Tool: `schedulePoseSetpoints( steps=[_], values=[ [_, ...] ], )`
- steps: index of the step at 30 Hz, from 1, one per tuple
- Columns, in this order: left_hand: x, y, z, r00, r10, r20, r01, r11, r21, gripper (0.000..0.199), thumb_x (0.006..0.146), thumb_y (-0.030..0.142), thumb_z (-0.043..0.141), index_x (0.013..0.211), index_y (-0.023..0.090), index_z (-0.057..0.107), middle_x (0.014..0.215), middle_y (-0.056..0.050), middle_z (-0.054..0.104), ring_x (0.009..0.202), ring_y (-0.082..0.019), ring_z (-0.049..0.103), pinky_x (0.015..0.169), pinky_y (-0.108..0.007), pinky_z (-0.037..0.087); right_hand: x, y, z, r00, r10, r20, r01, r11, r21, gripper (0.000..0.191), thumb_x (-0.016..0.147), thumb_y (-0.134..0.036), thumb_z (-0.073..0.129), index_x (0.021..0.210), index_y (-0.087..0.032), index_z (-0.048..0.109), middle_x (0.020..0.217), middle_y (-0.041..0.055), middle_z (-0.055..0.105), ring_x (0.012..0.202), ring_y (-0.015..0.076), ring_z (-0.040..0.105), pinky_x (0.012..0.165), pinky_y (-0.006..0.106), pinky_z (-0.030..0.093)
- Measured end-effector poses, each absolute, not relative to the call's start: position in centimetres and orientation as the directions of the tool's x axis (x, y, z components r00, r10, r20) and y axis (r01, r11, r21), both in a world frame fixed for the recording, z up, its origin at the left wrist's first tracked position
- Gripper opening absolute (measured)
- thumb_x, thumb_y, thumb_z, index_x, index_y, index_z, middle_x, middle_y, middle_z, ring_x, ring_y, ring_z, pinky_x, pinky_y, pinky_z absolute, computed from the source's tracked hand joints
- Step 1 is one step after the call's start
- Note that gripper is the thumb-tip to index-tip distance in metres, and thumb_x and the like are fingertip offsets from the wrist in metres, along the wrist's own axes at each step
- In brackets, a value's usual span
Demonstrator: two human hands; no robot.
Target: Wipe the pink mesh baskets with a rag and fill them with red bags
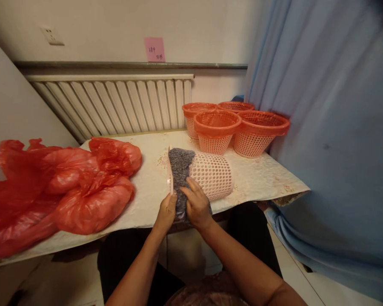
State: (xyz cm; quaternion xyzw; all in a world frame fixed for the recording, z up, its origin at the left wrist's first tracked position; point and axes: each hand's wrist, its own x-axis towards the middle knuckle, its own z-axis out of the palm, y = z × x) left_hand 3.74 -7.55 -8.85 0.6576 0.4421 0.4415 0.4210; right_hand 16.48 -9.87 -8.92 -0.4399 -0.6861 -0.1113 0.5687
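A pale pink plastic waste basket (213,176) with a lattice wall lies on its side at the front of the table, its rim to the left. A dark grey, fuzzy cloth (180,163) is draped over the wall near that rim. My left hand (166,211) grips the rim at the near side, thumb on top, next to the cloth's edge. Curled on the near part of the cloth, my right hand (197,204) holds it against the basket. The undersides of both hands are hidden.
Several similar baskets (214,144) with red bag liners stand upright at the back right. Filled red plastic bags (86,191) are heaped at the left of the cloth-covered table (150,170). A radiator (121,104) stands behind; a blue curtain (332,140) hangs at the right.
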Motion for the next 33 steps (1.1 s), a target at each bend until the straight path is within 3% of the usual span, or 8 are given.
schedulePoseSetpoints(
  steps=[9,13,19,22,25,28,33],
  values=[
    [4.0,-7.4,-9.1,0.279,0.929,0.245,0.126,-0.288,0.949,0.066,0.089,0.065,0.032,0.112,0.011,0.062,0.115,-0.012,0.067,0.107,-0.025,0.060,0.102,-0.038,0.041,28.6,-8.5,-10.7,0.522,0.433,0.735,0.765,0.143,-0.628,0.051,0.074,-0.003,0.036,0.115,-0.016,0.063,0.130,0.0112,0.058,0.126,0.0207,0.051,0.109,0.044,0.039],
    [4.0,-7.3,-9.3,0.276,0.934,0.225,0.128,-0.267,0.955,0.066,0.089,0.065,0.032,0.114,0.010,0.061,0.115,-0.012,0.067,0.108,-0.025,0.060,0.102,-0.037,0.041,28.5,-8.6,-10.5,0.600,0.398,0.694,0.722,0.104,-0.684,0.049,0.073,-0.004,0.036,0.112,-0.015,0.064,0.129,0.0114,0.060,0.124,0.0217,0.053,0.108,0.044,0.040],
    [4.2,-7.2,-9.2,0.272,0.932,0.239,0.137,-0.284,0.949,0.070,0.088,0.067,0.031,0.112,0.009,0.062,0.114,-0.013,0.067,0.108,-0.025,0.059,0.102,-0.038,0.040,22.2,-8.3,-7.5,0.463,0.501,0.731,0.669,0.344,-0.659,0.052,0.073,-0.001,0.036,0.112,-0.019,0.065,0.132,0.0066,0.058,0.126,0.0178,0.051,0.111,0.041,0.038],
    [4.2,-7.1,-9.1,0.261,0.940,0.222,0.186,-0.274,0.943,0.073,0.087,0.069,0.029,0.108,0.008,0.063,0.106,-0.013,0.069,0.098,-0.025,0.062,0.095,-0.039,0.045,19.2,-8.6,-5.6,0.259,0.571,0.779,0.591,0.544,-0.595,0.055,0.072,0.001,0.035,0.114,-0.020,0.063,0.132,0.0042,0.058,0.126,0.0158,0.051,0.112,0.038,0.038],
    [4.1,-7.0,-9.0,0.255,0.937,0.239,0.216,-0.297,0.930,0.076,0.087,0.069,0.028,0.113,0.006,0.060,0.111,-0.015,0.067,0.101,-0.027,0.061,0.094,-0.040,0.045,17.1,-8.8,-4.5,0.056,0.540,0.840,0.522,0.701,-0.486,0.056,0.072,0.001,0.036,0.116,-0.020,0.062,0.135,0.0036,0.056,0.130,0.0163,0.047,0.113,0.039,0.038],
    [3.9,-6.8,-8.9,0.259,0.928,0.270,0.194,-0.323,0.926,0.076,0.088,0.068,0.029,0.122,0.006,0.056,0.123,-0.017,0.062,0.117,-0.028,0.055,0.103,-0.042,0.039,16.1,-8.7,-4.4,-0.055,0.472,0.880,0.538,0.756,-0.372,0.051,0.076,0.000,0.037,0.115,-0.019,0.063,0.137,0.0052,0.054,0.134,0.0189,0.042,0.113,0.044,0.037],
    [3.2,-6.6,-9.9,0.289,0.920,0.263,0.165,-0.319,0.933,0.078,0.086,0.070,0.029,0.119,0.006,0.059,0.117,-0.017,0.065,0.124,-0.030,0.050,0.106,-0.045,0.037,15.9,-8.4,-5.1,-0.094,0.446,0.890,0.642,0.711,-0.288,0.046,0.082,-0.001,0.037,0.118,-0.016,0.061,0.139,0.0089,0.051,0.138,0.0213,0.036,0.113,0.046,0.037]
  ],
)
